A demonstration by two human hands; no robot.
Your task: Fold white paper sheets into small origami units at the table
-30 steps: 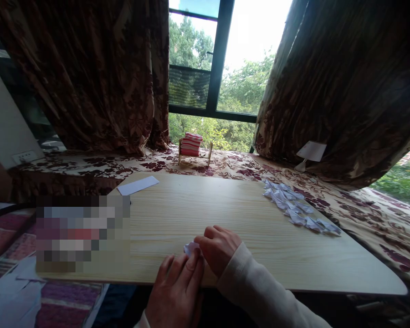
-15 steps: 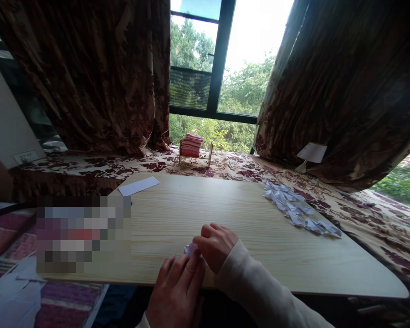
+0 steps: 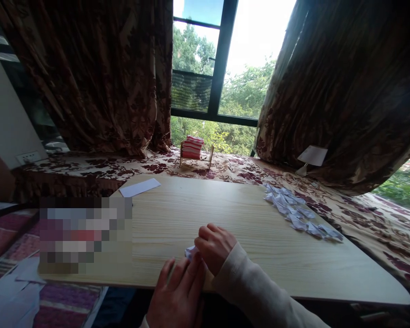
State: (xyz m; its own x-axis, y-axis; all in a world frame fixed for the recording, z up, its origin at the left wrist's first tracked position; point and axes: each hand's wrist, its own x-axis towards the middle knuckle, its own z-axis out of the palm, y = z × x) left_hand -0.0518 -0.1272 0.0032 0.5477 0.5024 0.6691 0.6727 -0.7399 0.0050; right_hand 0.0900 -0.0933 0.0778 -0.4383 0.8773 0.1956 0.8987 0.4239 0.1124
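A small piece of folded white paper (image 3: 190, 252) lies on the table near its front edge, mostly hidden under my fingers. My left hand (image 3: 179, 287) reaches in from below, its closed fingers holding the paper down against the wood. From the right comes my right hand (image 3: 214, 248), curled, its fingertips pinching the paper's right side beside the left fingertips. Several folded white paper pieces (image 3: 294, 209), pointed in shape, lie in a loose group at the table's right edge.
A stack of white paper strips (image 3: 140, 187) lies at the far left of the pale wooden table (image 3: 191, 200). Behind it are a small rack with red-striped cloths (image 3: 192, 147) and a white lamp (image 3: 312, 156). A blurred-out patch (image 3: 85, 237) covers the left; loose paper (image 3: 13, 291) lies lower left.
The view has shifted slightly. Both hands stay at the folded paper, with only small finger movements; the paper stays in almost the same place.
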